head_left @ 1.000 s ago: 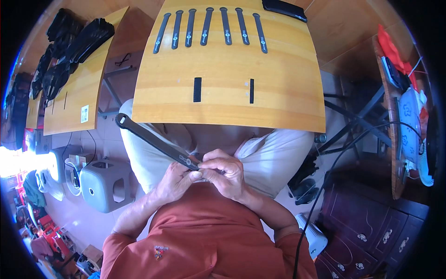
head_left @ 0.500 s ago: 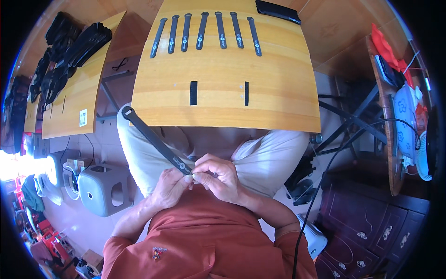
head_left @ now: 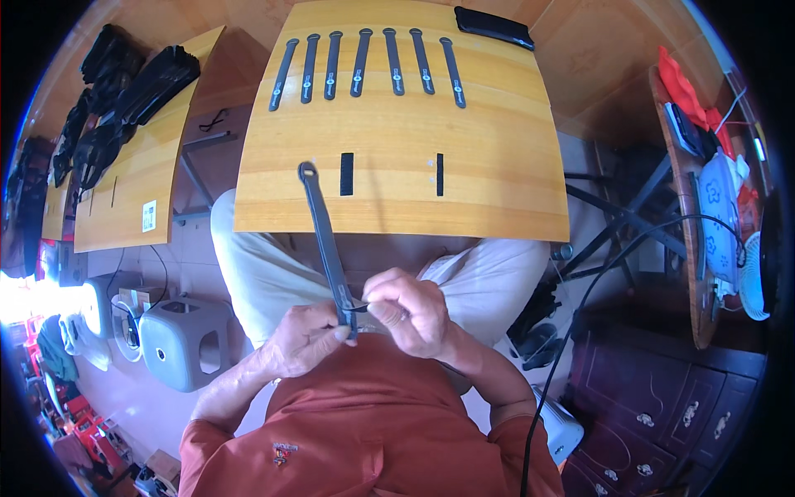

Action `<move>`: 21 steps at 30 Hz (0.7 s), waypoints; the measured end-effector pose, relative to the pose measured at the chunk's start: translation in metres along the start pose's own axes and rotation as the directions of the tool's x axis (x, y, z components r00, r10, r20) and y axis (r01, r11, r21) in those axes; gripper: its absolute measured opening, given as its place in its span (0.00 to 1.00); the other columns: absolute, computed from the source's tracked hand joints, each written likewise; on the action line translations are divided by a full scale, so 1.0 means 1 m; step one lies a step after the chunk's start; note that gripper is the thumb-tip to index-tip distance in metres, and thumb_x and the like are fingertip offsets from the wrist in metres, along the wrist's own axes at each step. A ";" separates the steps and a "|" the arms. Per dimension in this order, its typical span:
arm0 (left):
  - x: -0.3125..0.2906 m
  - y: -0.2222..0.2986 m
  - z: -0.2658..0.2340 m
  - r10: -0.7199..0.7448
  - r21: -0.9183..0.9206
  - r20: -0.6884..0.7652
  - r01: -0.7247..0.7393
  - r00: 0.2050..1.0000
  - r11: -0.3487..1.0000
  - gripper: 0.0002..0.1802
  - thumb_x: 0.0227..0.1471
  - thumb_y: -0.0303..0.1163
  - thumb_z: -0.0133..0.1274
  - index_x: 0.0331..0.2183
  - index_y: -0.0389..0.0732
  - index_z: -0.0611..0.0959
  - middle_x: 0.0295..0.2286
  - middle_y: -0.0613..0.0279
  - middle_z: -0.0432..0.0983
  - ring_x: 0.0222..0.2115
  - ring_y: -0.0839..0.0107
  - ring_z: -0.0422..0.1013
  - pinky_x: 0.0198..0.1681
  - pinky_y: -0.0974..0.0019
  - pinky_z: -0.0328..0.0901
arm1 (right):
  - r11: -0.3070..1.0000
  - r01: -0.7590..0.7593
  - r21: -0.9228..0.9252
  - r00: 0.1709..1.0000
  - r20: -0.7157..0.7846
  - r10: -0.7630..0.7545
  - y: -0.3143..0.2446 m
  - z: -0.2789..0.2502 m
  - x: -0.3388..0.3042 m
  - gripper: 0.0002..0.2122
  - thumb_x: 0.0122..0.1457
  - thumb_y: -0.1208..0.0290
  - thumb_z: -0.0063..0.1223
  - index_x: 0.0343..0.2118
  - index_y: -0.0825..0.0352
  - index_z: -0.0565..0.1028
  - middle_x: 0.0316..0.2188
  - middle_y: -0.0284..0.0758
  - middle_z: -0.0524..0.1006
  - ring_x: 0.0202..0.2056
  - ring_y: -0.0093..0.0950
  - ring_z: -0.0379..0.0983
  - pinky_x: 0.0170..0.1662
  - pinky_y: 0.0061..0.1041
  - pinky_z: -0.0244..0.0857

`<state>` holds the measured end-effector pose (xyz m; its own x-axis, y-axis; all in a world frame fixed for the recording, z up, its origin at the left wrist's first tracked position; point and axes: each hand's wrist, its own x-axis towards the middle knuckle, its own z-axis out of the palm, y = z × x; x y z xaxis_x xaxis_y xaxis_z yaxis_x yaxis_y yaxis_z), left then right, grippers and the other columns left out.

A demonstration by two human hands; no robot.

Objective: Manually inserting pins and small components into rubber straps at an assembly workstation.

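Note:
A long dark grey strap (head_left: 328, 248) with a slotted, rounded end slants up from my lap to just over the table's front edge. My left hand (head_left: 305, 338) is closed on its lower part, thumb laid across it. Fingertips of my right hand (head_left: 410, 313) pinch a thin dark flap (head_left: 358, 307) that stands off the strap's side; whether it is a separate strip I cannot tell. On the table (head_left: 497, 166), several similar straps (head_left: 361, 62) lie in a spaced row at the far side. Two short black strips (head_left: 347, 174) (head_left: 440, 175) lie nearer the front.
A black pouch (head_left: 494, 27) lies at the table's far right corner. Black bundles (head_left: 157, 87) cover part of a second table on the left. A grey stool (head_left: 184, 341) stands on the floor left. A dark cable (head_left: 571, 331) runs down on the right, before a dark cabinet (head_left: 662, 406).
The strap has swung more upright, its slotted end moving right. My right hand has drawn away to the right from my left, pulling a flap out from the strap.

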<state>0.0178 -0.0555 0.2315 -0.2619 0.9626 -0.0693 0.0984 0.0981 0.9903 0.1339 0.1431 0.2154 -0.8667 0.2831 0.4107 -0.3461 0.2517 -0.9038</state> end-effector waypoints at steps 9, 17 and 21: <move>0.005 0.003 0.015 -0.245 -0.267 -0.116 0.207 0.963 0.941 0.13 0.64 0.26 0.43 0.48 0.33 0.73 0.28 0.60 0.74 0.28 0.74 0.73 0.31 0.69 0.67 | 0.933 0.313 -0.179 0.949 0.093 -0.300 -0.004 0.012 0.002 0.11 0.46 0.85 0.59 0.35 0.69 0.75 0.24 0.33 0.77 0.23 0.29 0.77 0.23 0.28 0.70; 0.000 -0.005 0.016 -0.065 -0.231 -0.187 0.021 0.980 0.973 0.14 0.59 0.28 0.40 0.37 0.32 0.79 0.22 0.64 0.69 0.20 0.76 0.63 0.24 0.70 0.59 | 0.825 0.342 -0.451 0.933 0.056 -0.356 -0.009 -0.059 0.040 0.07 0.55 0.82 0.60 0.36 0.69 0.78 0.26 0.36 0.80 0.26 0.29 0.78 0.27 0.24 0.70; -0.006 -0.005 0.007 -0.158 -0.516 -0.224 0.020 0.962 0.856 0.12 0.56 0.26 0.41 0.32 0.31 0.78 0.17 0.66 0.65 0.16 0.79 0.58 0.20 0.72 0.52 | 0.924 -0.214 -0.316 0.799 -0.600 -0.019 0.007 -0.187 0.088 0.05 0.61 0.74 0.56 0.37 0.69 0.79 0.25 0.28 0.77 0.20 0.11 0.63 0.22 0.14 0.56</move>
<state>0.0255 -0.0600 0.2261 -0.4825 0.8538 -0.1958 -0.4166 -0.0270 0.9087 0.1225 0.3425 0.2673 -0.4705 0.7771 0.4180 -0.0206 0.4639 -0.8856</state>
